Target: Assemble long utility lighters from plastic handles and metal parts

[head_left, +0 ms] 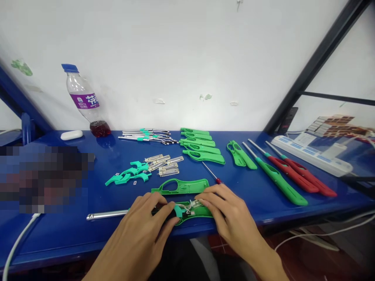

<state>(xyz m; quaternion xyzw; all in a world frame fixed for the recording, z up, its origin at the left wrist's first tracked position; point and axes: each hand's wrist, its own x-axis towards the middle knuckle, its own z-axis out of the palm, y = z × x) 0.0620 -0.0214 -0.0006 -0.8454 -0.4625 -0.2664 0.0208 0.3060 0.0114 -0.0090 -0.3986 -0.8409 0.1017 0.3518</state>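
At the front edge of the table lies an open green lighter shell half (203, 212), with a silver metal tube (107, 214) sticking out to the left. My left hand (142, 230) is closed over its left part, thumb and fingers on a teal trigger (178, 211). Thin wires run from there toward a clear fuel tank (195, 203). Fingers of my right hand (234, 216) pinch that tank at the shell's right part; its far end is hidden. Just behind, the matching green shell half (190, 188) lies inside up. A red-handled screwdriver (209, 170) reaches behind my right hand.
Teal triggers (129, 173), clear fuel tanks (168, 169), metal tubes with wires (143, 135) and green shells (202, 150) lie farther back. Assembled lighters (278, 181) and a power strip (313, 156) are right. A bottle (84, 101) and white case (72, 135) stand left.
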